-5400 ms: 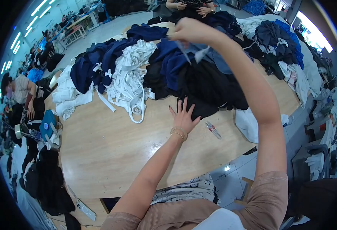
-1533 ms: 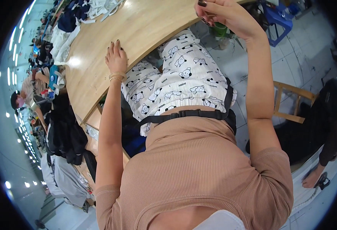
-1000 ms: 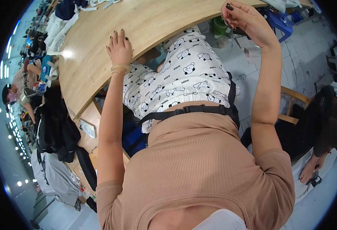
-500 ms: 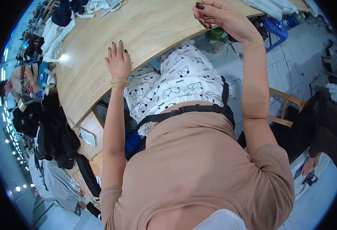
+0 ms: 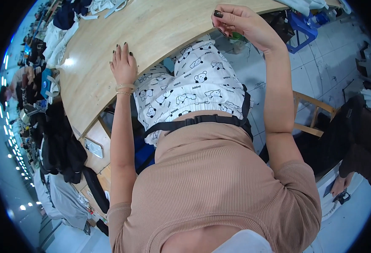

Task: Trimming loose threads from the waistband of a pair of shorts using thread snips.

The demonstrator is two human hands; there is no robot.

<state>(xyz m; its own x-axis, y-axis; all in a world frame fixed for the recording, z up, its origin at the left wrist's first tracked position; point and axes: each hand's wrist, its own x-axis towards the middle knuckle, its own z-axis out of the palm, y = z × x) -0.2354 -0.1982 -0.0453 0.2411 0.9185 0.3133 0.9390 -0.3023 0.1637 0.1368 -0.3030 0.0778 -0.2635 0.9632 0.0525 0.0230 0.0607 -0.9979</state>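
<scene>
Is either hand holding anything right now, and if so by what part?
The left hand holds nothing; it lies flat on the wooden table. The right hand is curled, and whether it pinches anything cannot be told.

Garment workshop: clothes-heaped worktable (image 5: pixel 160 33)

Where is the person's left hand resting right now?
In the head view, the left hand lies flat, palm down, on the wooden table near its curved front edge, left of centre, just above the patterned trousers.
</scene>
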